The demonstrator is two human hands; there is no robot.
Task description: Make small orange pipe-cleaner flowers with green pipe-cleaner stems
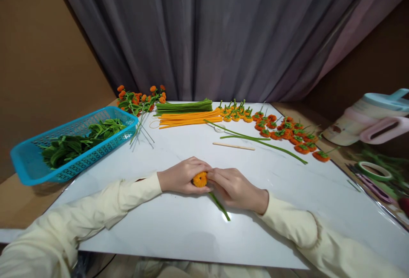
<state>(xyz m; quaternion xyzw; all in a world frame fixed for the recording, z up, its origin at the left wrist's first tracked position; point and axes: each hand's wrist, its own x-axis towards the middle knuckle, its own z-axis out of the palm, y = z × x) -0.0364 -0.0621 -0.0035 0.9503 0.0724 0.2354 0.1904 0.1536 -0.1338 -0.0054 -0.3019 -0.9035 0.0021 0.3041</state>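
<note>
Near the middle of the white table, my left hand (186, 176) is closed round a small yellow-orange flower (200, 179) with a dark hole at its centre. The fingers of my right hand (234, 187) pinch the flower's right edge. A green stem (220, 207) slants down and right from beneath the hands. Beyond them lie a thin wooden stick (234, 146) and long green pipe cleaners (275, 146), near a small white ring (220, 128). My fingertips partly hide the flower's sides.
A blue basket (22, 158) of green leaves is at left. Behind are finished orange flowers (137, 99), green strips (183, 107) and orange strips (188, 119). Orange flower heads (284, 131) spread rightward. A tumbler (367, 118), green tape (374, 171) and pink-handled scissors (377, 189) sit at right.
</note>
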